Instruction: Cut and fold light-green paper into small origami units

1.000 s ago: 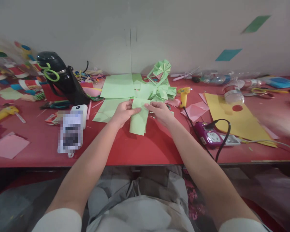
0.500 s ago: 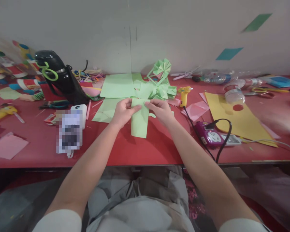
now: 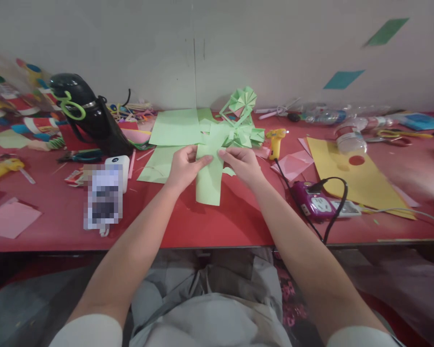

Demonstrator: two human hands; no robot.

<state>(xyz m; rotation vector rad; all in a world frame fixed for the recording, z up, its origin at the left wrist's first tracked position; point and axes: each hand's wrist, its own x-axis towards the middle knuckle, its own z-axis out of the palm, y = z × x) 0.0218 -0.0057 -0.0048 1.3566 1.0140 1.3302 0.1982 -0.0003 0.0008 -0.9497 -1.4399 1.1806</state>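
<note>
A strip of light green paper (image 3: 209,183) hangs between my hands over the red table, its long side running toward me. My left hand (image 3: 186,166) pinches its left edge near the top, thumb lying across the front. On the opposite edge, my right hand (image 3: 241,164) grips it between thumb and fingers. Behind the strip lie green paper sheets (image 3: 175,126). Folded green paper fans (image 3: 243,102) stand beyond my right hand, and a small green scrap (image 3: 229,171) lies just under it.
A yellow glue gun (image 3: 276,143) stands right of the fans, its cord leading toward a purple power socket (image 3: 313,200). Yellow card (image 3: 361,178) and plastic bottles (image 3: 350,137) lie at right. At left are a black flask (image 3: 90,113) and a phone (image 3: 104,197) with a white power bank.
Both hands keep their pinch on the green paper strip. The strip's upper part looks slightly more opened out behind the fingers; otherwise little has moved.
</note>
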